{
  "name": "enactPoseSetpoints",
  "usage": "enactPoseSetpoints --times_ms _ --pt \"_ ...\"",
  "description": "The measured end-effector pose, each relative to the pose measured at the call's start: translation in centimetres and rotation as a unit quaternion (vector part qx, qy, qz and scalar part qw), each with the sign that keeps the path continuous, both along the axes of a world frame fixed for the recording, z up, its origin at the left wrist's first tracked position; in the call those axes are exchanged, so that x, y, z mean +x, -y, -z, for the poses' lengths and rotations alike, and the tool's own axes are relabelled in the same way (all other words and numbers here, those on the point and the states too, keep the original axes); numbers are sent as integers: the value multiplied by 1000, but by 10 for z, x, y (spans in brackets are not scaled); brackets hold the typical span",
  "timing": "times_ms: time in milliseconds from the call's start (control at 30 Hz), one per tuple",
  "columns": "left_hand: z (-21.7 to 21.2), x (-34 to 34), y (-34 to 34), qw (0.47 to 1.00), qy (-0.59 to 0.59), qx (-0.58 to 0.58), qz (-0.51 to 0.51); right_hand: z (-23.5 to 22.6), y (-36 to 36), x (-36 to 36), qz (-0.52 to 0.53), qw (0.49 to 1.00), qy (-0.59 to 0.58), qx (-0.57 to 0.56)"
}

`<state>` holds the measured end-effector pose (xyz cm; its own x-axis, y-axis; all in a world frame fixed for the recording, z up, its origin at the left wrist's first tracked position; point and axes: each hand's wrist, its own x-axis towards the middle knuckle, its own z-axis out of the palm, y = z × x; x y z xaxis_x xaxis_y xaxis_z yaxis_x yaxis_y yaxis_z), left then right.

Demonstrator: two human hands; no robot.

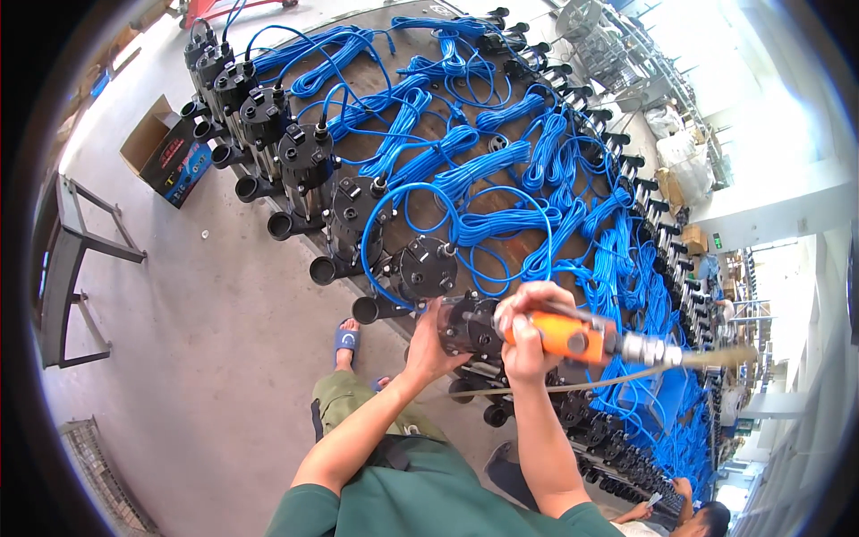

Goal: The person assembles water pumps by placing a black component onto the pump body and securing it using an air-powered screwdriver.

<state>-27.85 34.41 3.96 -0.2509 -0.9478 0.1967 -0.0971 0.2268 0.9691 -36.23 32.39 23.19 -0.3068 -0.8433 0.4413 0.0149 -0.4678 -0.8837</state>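
Note:
My right hand is closed round an orange air screwdriver with a silver fitting at its right end and a thin hose. The tool lies nearly level, slightly blurred, and its working end is hidden by my fingers. Beneath it stands a black-topped pump, one of several in a row. My left hand grips the near side of this pump, thumb and fingers against its upper body. Just beyond it is another pump with a blue cable looping up from its top.
Coiled blue cables cover the brown tabletop. Another row of pumps lines the far edge. On the floor to the left are an open carton and a metal stand. Another person works at the lower right.

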Motion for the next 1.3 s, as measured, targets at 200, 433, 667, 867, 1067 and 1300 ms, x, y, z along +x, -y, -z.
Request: enactPoseSetpoints --times_ms 200,433,667,867,1067,1300 --pt "23 -3 -8 999 19 32 -1 39 34 -16 57 997 -19 46" --pt "34 -4 -12 999 38 18 -2 42 45 -14 71 994 -37 72" --pt "27 -2 -8 999 45 23 7 44 46 -18 84 994 -53 56" --pt "19 -2 -6 998 43 -24 -30 33 46 -17 66 995 -58 39" --pt "21 1 -5 997 51 -34 -36 12 -5 10 -19 998 47 26" --pt "18 -3 -6 998 43 -24 -48 32 -17 10 -43 995 -79 41"
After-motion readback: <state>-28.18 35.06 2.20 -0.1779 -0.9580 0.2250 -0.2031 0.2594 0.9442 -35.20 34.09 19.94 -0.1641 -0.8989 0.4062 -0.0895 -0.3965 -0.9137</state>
